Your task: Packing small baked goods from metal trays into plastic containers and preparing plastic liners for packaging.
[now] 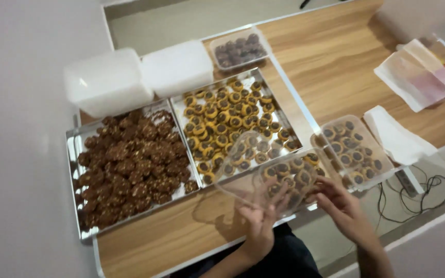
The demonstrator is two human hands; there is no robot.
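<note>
both hands, left hand (259, 216) and right hand (338, 203), grasp a clear plastic container (289, 177) of chocolate-topped cookies, held above the desk (171, 231) edge, just beside the cookie tray (233, 126).

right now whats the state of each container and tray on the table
clear container: held in both hands, holds cookies, lid hinged open
left hand: gripping the container's near edge
right hand: gripping its right side
second container: filled
far container: filled
left tray: full
right tray: partly emptied
</note>
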